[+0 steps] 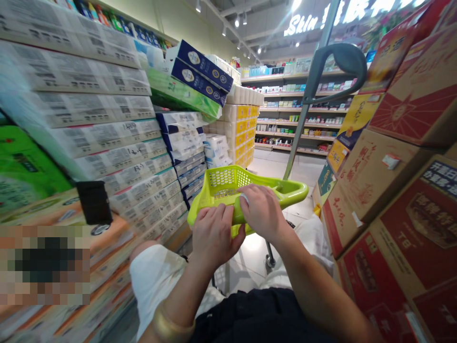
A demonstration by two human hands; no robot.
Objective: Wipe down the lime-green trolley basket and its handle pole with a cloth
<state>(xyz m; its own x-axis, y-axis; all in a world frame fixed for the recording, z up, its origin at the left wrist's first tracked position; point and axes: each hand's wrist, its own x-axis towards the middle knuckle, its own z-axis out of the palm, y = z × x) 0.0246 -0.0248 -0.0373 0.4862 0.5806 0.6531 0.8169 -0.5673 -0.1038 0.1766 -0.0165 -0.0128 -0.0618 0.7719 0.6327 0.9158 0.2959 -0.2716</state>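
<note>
A lime-green plastic shopping basket [228,183] on a wheeled trolley stands in front of me in a shop aisle. My left hand [214,233] rests on its near rim with fingers curled over the edge. My right hand [262,209] lies beside it, fingers closed over the same rim, with a small white bit under the fingertips that I cannot make out. The trolley's grey pull handle [339,71] rises above the basket on a metal pole. The basket looks empty where its mesh shows. A gold bangle [171,326] sits on my left wrist.
Stacked tissue and paper packs [117,143] wall the left side, with blue cartons [200,71] on top. Red and brown cardboard boxes [403,190] are piled on the right. Shelves of small bottles [307,119] line the far end. White floor tiles [274,169] run down the narrow aisle.
</note>
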